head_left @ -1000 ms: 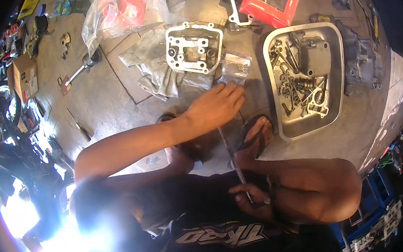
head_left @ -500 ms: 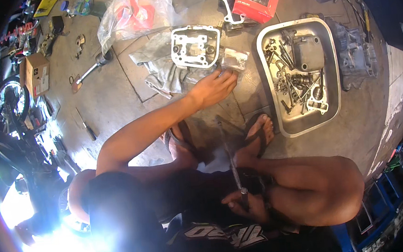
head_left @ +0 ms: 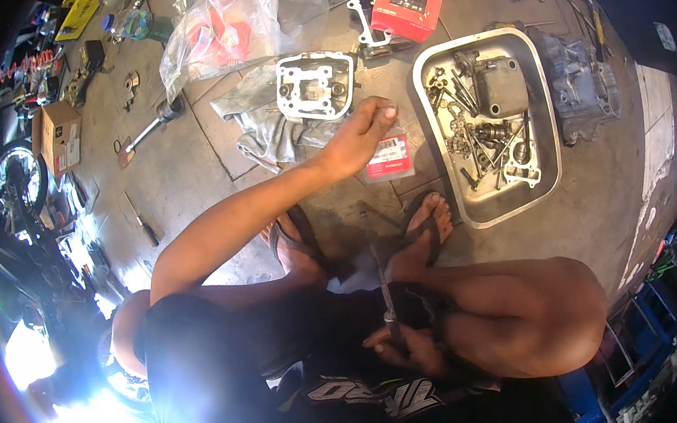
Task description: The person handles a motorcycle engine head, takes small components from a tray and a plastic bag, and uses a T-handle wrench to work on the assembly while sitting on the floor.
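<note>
My left hand (head_left: 360, 136) reaches forward over the floor, fingers curled round a small clear plastic packet (head_left: 388, 160) with a red and white label. The packet hangs on the near side of the hand. Low over my lap, my right hand (head_left: 413, 350) is closed on a long thin metal rod-like tool (head_left: 386, 291) that points away from me; its exact kind is unclear. Just beyond my left hand, an engine cylinder head (head_left: 314, 88) with a white gasket outline rests on a grey rag (head_left: 250, 119).
At right stands a metal tray (head_left: 553, 135) of bolts, gaskets and engine parts, beside a grey engine casing (head_left: 583, 81). A red box (head_left: 410, 7), plastic bags (head_left: 221, 34) and a white gasket (head_left: 363, 20) lie at the back. A screwdriver (head_left: 146, 229) lies at left.
My left hand has picked up the packet from beside the cylinder head and brought it nearer, its red label now showing. My right hand stays low with the tool.
</note>
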Tool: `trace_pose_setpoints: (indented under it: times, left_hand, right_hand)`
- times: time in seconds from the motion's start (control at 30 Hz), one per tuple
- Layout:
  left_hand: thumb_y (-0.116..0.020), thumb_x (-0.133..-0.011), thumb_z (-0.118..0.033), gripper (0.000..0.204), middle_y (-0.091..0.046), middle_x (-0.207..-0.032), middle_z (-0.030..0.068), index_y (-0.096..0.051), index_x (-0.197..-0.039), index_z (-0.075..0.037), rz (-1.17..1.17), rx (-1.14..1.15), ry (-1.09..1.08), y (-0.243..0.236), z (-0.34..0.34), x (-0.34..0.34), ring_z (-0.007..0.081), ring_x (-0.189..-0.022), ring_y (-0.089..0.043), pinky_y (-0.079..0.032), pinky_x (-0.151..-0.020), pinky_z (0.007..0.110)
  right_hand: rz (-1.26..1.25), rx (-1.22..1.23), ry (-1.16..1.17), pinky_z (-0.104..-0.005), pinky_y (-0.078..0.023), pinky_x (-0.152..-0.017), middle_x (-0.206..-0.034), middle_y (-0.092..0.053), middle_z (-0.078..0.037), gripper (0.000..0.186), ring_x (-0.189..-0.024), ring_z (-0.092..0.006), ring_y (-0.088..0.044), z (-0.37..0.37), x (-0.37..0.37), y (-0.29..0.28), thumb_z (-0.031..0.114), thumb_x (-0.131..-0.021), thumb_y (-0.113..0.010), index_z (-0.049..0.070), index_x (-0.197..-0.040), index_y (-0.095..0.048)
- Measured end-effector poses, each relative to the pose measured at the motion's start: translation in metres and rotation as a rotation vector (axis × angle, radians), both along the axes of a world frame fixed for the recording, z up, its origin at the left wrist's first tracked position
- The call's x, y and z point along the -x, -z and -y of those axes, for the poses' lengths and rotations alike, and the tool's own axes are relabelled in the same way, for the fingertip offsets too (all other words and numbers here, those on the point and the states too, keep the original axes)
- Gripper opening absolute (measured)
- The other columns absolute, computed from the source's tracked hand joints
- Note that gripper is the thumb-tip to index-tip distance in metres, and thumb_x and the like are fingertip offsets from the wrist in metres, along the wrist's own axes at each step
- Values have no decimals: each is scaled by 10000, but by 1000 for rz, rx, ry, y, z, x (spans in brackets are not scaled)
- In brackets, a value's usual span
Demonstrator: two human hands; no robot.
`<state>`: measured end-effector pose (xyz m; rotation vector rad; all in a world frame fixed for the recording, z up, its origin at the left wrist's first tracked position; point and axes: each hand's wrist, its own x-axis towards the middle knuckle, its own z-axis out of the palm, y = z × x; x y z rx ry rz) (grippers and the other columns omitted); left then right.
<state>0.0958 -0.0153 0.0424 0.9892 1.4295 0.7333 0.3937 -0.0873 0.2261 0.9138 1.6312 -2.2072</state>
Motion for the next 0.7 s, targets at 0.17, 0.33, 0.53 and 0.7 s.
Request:
trace_pose_setpoints:
  times: [0.17,0.33,0.53,0.7]
  left_hand:
    - [-632,-1012,-244,345,-612,-1186,126,-534,-1282,-54,-184,-114,126,-10,2,12,208,-1097,-601,-477,-961,359]
    - [-689,-975,-269,290,-641,-1041,105,-587,-1161,-71,-66,57,48,-7,-5,24,134,-933,-611,-501,-832,333]
    - [-694,-957,-265,282,-631,-837,99,-604,-1088,-31,-149,229,99,-43,-11,17,164,-775,-574,-486,-748,331]
    - [-703,-928,-136,164,-589,-1156,142,-580,-978,-40,-158,-259,426,-82,8,60,240,-1078,-569,-453,-949,370]
  right_hand:
    - [-27,-9,-39,-365,-510,-906,-1133,-599,-164,462,-1003,-277,-607,0,-1,1,234,-990,-611,99,-1413,-483]
    - [-40,-35,-77,-382,-516,-906,-1136,-592,-179,505,-998,-302,-611,11,6,5,238,-982,-621,106,-1442,-459]
    - [-36,-75,-118,-402,-524,-905,-1140,-583,-196,559,-991,-331,-617,37,14,5,243,-973,-633,115,-1477,-430]
    - [-55,-168,-222,-419,-530,-905,-1143,-575,-210,604,-985,-356,-621,69,32,7,247,-965,-643,123,-1506,-406]
